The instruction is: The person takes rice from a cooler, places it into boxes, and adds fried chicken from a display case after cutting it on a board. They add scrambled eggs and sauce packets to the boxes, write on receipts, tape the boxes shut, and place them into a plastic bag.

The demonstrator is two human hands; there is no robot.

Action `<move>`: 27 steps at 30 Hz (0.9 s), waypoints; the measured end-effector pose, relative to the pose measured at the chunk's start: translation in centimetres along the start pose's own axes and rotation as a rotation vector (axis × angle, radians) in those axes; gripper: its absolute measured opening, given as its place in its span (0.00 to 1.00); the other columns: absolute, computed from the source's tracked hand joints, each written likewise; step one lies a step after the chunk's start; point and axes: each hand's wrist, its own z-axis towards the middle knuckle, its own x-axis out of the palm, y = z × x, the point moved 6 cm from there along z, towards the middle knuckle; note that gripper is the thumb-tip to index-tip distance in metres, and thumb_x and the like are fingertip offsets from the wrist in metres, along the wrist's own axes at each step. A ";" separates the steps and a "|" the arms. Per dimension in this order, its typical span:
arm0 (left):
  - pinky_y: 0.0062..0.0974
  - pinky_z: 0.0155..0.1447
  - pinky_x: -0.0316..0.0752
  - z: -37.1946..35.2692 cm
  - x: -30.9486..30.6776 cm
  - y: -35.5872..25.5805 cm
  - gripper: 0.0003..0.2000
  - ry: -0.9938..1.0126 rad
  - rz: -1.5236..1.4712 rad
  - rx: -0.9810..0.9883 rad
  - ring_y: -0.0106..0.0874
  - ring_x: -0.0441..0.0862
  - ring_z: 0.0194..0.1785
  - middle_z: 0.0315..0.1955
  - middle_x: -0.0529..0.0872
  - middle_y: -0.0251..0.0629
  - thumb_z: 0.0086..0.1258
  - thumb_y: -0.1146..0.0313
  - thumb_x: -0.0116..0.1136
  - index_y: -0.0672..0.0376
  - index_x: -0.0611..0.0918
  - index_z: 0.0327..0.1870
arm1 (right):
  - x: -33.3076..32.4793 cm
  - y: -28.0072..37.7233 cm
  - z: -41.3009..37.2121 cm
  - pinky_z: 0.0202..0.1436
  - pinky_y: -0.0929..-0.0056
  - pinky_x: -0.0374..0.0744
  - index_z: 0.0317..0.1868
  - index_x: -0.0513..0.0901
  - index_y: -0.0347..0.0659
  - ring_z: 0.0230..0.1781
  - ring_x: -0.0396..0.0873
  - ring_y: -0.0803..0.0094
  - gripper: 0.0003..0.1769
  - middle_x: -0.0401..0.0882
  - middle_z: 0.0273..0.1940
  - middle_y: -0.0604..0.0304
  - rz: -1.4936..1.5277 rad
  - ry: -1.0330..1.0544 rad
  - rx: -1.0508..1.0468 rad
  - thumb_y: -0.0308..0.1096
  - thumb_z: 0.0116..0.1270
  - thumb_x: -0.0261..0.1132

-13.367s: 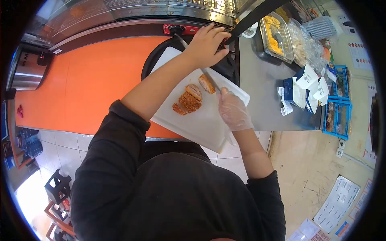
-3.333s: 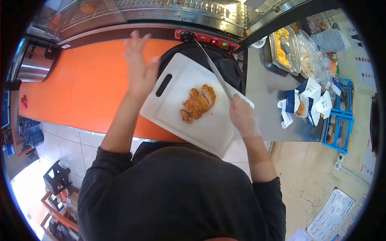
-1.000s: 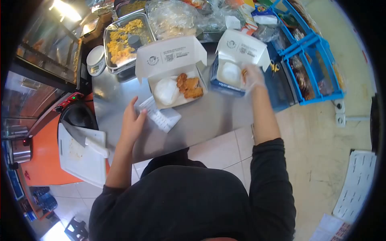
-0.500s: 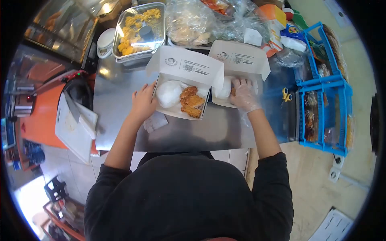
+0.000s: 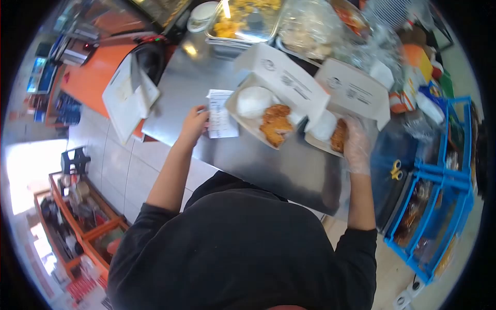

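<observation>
Two open white takeaway boxes sit on the steel counter. The left box holds a mound of white rice and sliced fried chicken. The right box holds rice and a piece of fried chicken. My left hand, bare, rests on a printed receipt lying beside the left box. My right hand, in a clear plastic glove, touches the right box's near edge by the chicken.
A white cutting board with a knife lies at the counter's left end over the orange surface. Metal trays of food and plastic bags stand behind the boxes. Blue wire baskets and scissors are at right.
My left hand moved off the left box's side onto the receipt. My right hand shifted to the right box's outer edge. The view swung and tilted.
</observation>
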 end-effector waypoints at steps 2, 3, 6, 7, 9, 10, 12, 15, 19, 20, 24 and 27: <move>0.22 0.35 0.72 1.5 -0.1 0.7 0.27 0.016 0.108 0.030 0.26 0.77 0.32 0.37 0.80 0.41 0.60 0.63 0.57 0.64 0.67 0.60 | -0.3 0.6 -0.1 0.48 0.64 0.73 0.38 0.79 0.39 0.45 0.76 0.52 0.10 0.79 0.43 0.49 -0.123 -0.067 -0.019 0.26 0.60 0.51; 0.25 0.38 0.74 1.7 0.3 -0.1 0.29 0.020 0.152 0.065 0.30 0.79 0.35 0.38 0.81 0.46 0.59 0.62 0.58 0.65 0.67 0.60 | -0.5 0.9 -0.1 0.48 0.65 0.73 0.39 0.79 0.38 0.44 0.76 0.52 0.10 0.79 0.42 0.50 -0.168 -0.042 -0.010 0.26 0.59 0.52; 0.33 0.46 0.75 3.2 1.2 -2.2 0.32 -0.017 0.408 0.226 0.42 0.82 0.42 0.41 0.81 0.55 0.58 0.61 0.62 0.66 0.65 0.61 | -2.1 2.9 0.7 0.47 0.67 0.74 0.39 0.80 0.37 0.42 0.77 0.52 0.10 0.80 0.39 0.50 -0.276 -0.085 0.095 0.26 0.58 0.55; 0.34 0.48 0.75 3.7 1.3 -2.6 0.33 -0.041 0.518 0.285 0.45 0.81 0.44 0.42 0.81 0.58 0.57 0.61 0.63 0.66 0.64 0.61 | -3.7 4.3 1.2 0.46 0.68 0.74 0.39 0.80 0.37 0.42 0.78 0.53 0.10 0.80 0.38 0.49 -0.280 -0.153 0.175 0.26 0.58 0.56; 0.38 0.49 0.75 2.7 1.6 -4.6 0.34 0.003 0.667 0.309 0.51 0.80 0.45 0.41 0.80 0.60 0.55 0.61 0.64 0.65 0.63 0.61 | -5.8 8.3 3.6 0.45 0.70 0.74 0.40 0.80 0.36 0.42 0.78 0.53 0.10 0.81 0.37 0.49 -0.241 -0.243 0.171 0.25 0.57 0.57; 0.38 0.48 0.75 2.8 1.8 -4.9 0.32 0.043 0.641 0.344 0.51 0.80 0.45 0.41 0.80 0.59 0.56 0.62 0.63 0.62 0.64 0.61 | -6.4 10.9 5.5 0.45 0.71 0.74 0.40 0.80 0.36 0.42 0.78 0.54 0.10 0.81 0.37 0.48 -0.203 -0.272 0.086 0.25 0.57 0.57; 0.37 0.46 0.74 3.3 2.0 -5.2 0.27 0.183 0.524 0.419 0.48 0.80 0.42 0.40 0.81 0.56 0.57 0.66 0.61 0.58 0.68 0.60 | -5.3 15.9 9.8 0.46 0.70 0.74 0.41 0.80 0.36 0.41 0.79 0.56 0.11 0.81 0.37 0.48 -0.049 -0.228 -0.004 0.28 0.59 0.58; 0.35 0.44 0.73 4.6 1.8 -5.8 0.18 0.387 0.282 0.517 0.44 0.80 0.37 0.36 0.82 0.50 0.59 0.71 0.59 0.53 0.76 0.52 | 1.4 22.9 18.0 0.50 0.69 0.74 0.41 0.80 0.37 0.41 0.79 0.60 0.11 0.81 0.38 0.51 -0.277 -0.010 -0.305 0.32 0.61 0.58; 0.37 0.42 0.74 7.8 -2.9 -8.3 0.10 0.332 0.292 0.634 0.45 0.79 0.36 0.33 0.81 0.49 0.59 0.75 0.54 0.54 0.83 0.40 | 11.3 21.8 27.7 0.49 0.66 0.75 0.37 0.82 0.41 0.40 0.79 0.59 0.11 0.82 0.38 0.52 -0.632 0.346 -0.164 0.35 0.55 0.59; 0.37 0.42 0.75 8.8 -4.5 -9.4 0.10 0.290 0.337 0.660 0.46 0.80 0.36 0.33 0.80 0.49 0.58 0.75 0.53 0.55 0.84 0.38 | 12.3 20.5 29.6 0.47 0.66 0.76 0.36 0.82 0.41 0.39 0.80 0.59 0.11 0.82 0.37 0.52 -0.629 0.373 -0.088 0.35 0.54 0.60; 0.37 0.43 0.74 13.0 -9.0 -14.9 0.08 -0.038 0.695 0.713 0.42 0.79 0.37 0.34 0.80 0.44 0.58 0.70 0.53 0.59 0.83 0.35 | 15.4 15.5 31.1 0.38 0.64 0.79 0.31 0.83 0.44 0.34 0.81 0.59 0.09 0.83 0.33 0.53 -1.021 0.741 -0.245 0.35 0.50 0.62; 0.36 0.43 0.73 13.5 -8.4 -19.8 0.10 -0.213 0.842 0.906 0.41 0.78 0.41 0.36 0.81 0.41 0.57 0.69 0.55 0.58 0.83 0.37 | 16.3 15.0 27.8 0.39 0.63 0.79 0.34 0.85 0.43 0.37 0.82 0.59 0.10 0.83 0.37 0.52 -1.223 1.031 -0.346 0.35 0.51 0.63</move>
